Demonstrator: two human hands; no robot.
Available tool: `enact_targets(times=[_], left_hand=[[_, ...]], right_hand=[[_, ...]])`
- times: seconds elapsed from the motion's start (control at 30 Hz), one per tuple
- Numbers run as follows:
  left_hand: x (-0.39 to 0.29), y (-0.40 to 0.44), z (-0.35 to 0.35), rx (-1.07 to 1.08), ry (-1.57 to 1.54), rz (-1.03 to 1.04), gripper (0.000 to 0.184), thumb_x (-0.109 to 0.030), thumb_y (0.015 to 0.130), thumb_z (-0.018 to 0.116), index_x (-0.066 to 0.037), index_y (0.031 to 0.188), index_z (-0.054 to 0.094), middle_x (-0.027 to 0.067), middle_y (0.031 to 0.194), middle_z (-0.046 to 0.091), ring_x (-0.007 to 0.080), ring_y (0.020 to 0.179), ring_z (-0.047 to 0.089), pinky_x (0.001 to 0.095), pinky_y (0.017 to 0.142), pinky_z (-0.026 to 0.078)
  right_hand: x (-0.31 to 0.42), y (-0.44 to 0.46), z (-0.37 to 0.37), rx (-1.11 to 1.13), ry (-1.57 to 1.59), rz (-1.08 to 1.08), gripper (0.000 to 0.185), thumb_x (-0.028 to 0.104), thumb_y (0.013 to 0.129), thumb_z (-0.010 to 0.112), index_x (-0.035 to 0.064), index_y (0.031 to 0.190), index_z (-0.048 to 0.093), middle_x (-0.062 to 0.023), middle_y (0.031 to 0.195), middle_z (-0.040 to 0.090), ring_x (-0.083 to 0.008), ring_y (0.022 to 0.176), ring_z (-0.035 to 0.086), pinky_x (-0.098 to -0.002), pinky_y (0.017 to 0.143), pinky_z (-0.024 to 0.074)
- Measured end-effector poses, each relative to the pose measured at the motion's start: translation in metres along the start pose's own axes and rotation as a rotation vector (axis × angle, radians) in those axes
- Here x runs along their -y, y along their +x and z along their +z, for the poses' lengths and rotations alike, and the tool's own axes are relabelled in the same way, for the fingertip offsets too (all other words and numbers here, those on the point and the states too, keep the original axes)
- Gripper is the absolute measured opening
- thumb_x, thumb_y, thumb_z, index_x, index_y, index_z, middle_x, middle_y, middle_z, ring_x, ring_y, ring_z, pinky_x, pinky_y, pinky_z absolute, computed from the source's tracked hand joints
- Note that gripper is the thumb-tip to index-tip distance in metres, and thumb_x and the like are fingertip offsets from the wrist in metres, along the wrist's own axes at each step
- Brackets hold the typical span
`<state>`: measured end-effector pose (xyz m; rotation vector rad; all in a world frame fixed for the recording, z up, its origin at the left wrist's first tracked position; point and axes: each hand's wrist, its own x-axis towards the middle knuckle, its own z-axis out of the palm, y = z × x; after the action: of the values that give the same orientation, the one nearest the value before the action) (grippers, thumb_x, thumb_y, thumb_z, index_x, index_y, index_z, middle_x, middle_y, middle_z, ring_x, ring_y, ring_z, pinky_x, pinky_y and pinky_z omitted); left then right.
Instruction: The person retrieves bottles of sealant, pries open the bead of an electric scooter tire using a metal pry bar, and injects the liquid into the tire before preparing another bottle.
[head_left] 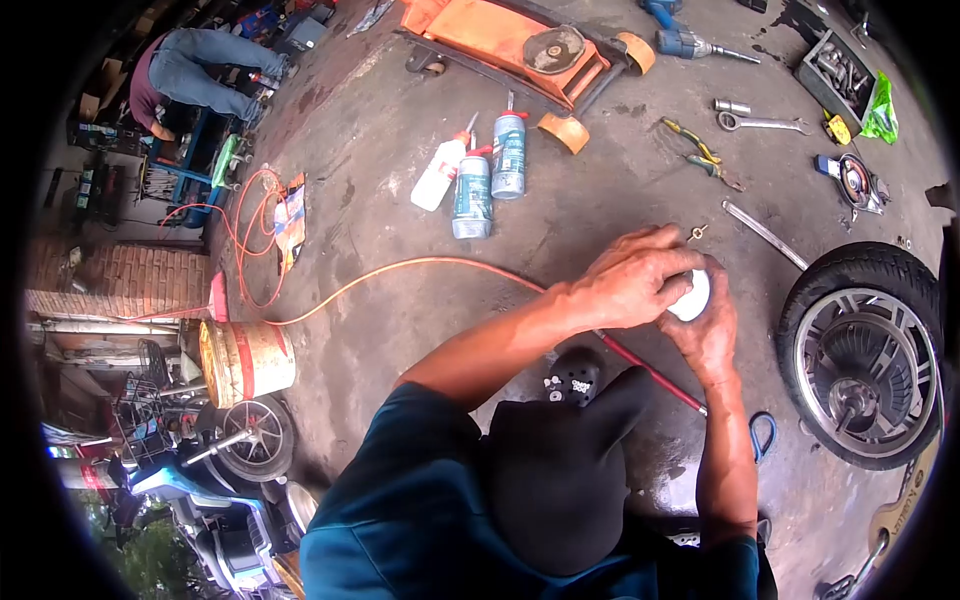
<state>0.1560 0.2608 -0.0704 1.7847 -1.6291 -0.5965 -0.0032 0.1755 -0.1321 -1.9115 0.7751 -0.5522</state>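
Both of my hands meet around a small white round object (690, 296), whose exact kind I cannot make out. My left hand (635, 277) reaches over it from the left, fingers bent and closed at its upper edge. From below and the right, my right hand (708, 335) wraps round it, thumb and fingers at its sides. The fingers hide much of its rim. Just beyond the fingers, a small brass-coloured piece (697, 232) lies on the floor. Under my arms runs an orange hose (430, 261) that ends in a red section (645, 368).
Pliers (708, 160), a wrench (765, 123) and a metal bar (765, 235) lie ahead. A wheel with tyre (862, 355) is at right. Several bottles (472, 195) stand near an orange floor jack (500, 40). A bucket (250, 362) and another person (200, 75) are left.
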Motion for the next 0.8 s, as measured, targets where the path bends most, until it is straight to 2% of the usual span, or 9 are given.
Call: enact_targets(times=[0.13, 0.17, 0.23, 0.33, 0.4, 0.5, 0.63, 0.73, 0.8], left_hand=[[-0.001, -0.003, -0.002, -0.129, 0.020, -0.022, 0.057, -0.032, 0.083, 0.077, -0.005, 0.128, 0.057, 0.0166, 0.117, 0.059, 0.0359, 0.110, 0.060, 0.0445, 0.091, 0.050], [-0.007, -0.001, -0.009, -0.083, 0.055, -0.229, 0.062, -0.035, 0.079, 0.080, -0.004, 0.127, 0.055, 0.0175, 0.119, 0.059, 0.0350, 0.111, 0.060, 0.0436, 0.091, 0.051], [0.003, 0.000, -0.007, -0.030, -0.106, -0.259, 0.053, -0.024, 0.081, 0.077, -0.004, 0.126, 0.055, 0.0165, 0.118, 0.060, 0.0322, 0.112, 0.061, 0.0411, 0.091, 0.051], [0.012, -0.003, 0.001, -0.108, -0.199, 0.025, 0.051, -0.013, 0.080, 0.073, -0.004, 0.127, 0.055, 0.0138, 0.123, 0.060, 0.0302, 0.116, 0.060, 0.0385, 0.098, 0.049], [-0.011, -0.004, -0.007, -0.115, -0.163, -0.193, 0.048, -0.009, 0.080, 0.070, -0.005, 0.126, 0.056, 0.0138, 0.121, 0.060, 0.0306, 0.114, 0.061, 0.0391, 0.097, 0.049], [-0.004, -0.001, -0.009, 0.033, -0.064, -0.311, 0.047, -0.010, 0.082, 0.069, -0.005, 0.126, 0.056, 0.0146, 0.119, 0.059, 0.0323, 0.113, 0.061, 0.0405, 0.095, 0.050], [0.008, -0.005, 0.003, -0.110, -0.097, 0.036, 0.045, -0.018, 0.083, 0.073, -0.004, 0.123, 0.058, 0.0146, 0.115, 0.060, 0.0354, 0.109, 0.061, 0.0419, 0.092, 0.050], [-0.005, -0.002, -0.012, 0.033, 0.087, -0.268, 0.039, -0.020, 0.085, 0.070, -0.002, 0.118, 0.059, 0.0158, 0.115, 0.060, 0.0364, 0.109, 0.059, 0.0445, 0.090, 0.050], [0.004, -0.004, -0.006, 0.038, 0.070, -0.236, 0.037, -0.020, 0.085, 0.070, -0.002, 0.116, 0.060, 0.0158, 0.111, 0.060, 0.0367, 0.105, 0.060, 0.0452, 0.086, 0.050]], right_hand=[[-0.002, 0.002, 0.001, 0.001, -0.019, 0.010, 0.074, 0.017, 0.066, 0.084, 0.0064, 0.131, 0.050, -0.0175, 0.117, 0.066, -0.0349, 0.108, 0.066, -0.0415, 0.090, 0.0543], [0.000, 0.003, 0.003, -0.029, -0.081, -0.036, 0.076, 0.018, 0.065, 0.085, 0.0060, 0.132, 0.050, -0.0177, 0.116, 0.066, -0.0352, 0.106, 0.067, -0.0419, 0.089, 0.0545], [-0.002, 0.004, 0.009, -0.060, -0.143, -0.085, 0.079, 0.019, 0.064, 0.087, 0.0069, 0.132, 0.049, -0.0179, 0.113, 0.066, -0.0369, 0.103, 0.067, -0.0434, 0.086, 0.0546], [-0.014, 0.005, 0.012, -0.088, -0.094, -0.149, 0.076, 0.019, 0.064, 0.087, 0.0088, 0.130, 0.050, -0.0179, 0.115, 0.066, -0.0383, 0.103, 0.066, -0.0454, 0.086, 0.0540], [-0.002, 0.006, 0.009, -0.072, -0.080, -0.115, 0.076, 0.020, 0.064, 0.088, 0.0086, 0.130, 0.050, -0.0175, 0.115, 0.066, -0.0379, 0.104, 0.066, -0.0451, 0.087, 0.0539], [0.001, 0.006, 0.010, -0.060, -0.136, -0.123, 0.076, 0.021, 0.065, 0.088, 0.0084, 0.129, 0.050, -0.0170, 0.113, 0.067, -0.0375, 0.104, 0.066, -0.0446, 0.087, 0.0540], [-0.008, 0.002, 0.013, -0.037, -0.054, -0.088, 0.075, 0.020, 0.065, 0.087, 0.0085, 0.129, 0.050, -0.0170, 0.114, 0.067, -0.0378, 0.104, 0.066, -0.0449, 0.087, 0.0544], [-0.005, 0.002, 0.015, -0.009, -0.103, -0.020, 0.077, 0.018, 0.065, 0.086, 0.0070, 0.132, 0.049, -0.0192, 0.117, 0.065, -0.0385, 0.106, 0.065, -0.0448, 0.088, 0.0539], [-0.004, 0.003, 0.016, 0.019, -0.134, -0.055, 0.077, 0.018, 0.065, 0.086, 0.0056, 0.132, 0.049, -0.0198, 0.119, 0.064, -0.0379, 0.108, 0.065, -0.0437, 0.091, 0.0531]])
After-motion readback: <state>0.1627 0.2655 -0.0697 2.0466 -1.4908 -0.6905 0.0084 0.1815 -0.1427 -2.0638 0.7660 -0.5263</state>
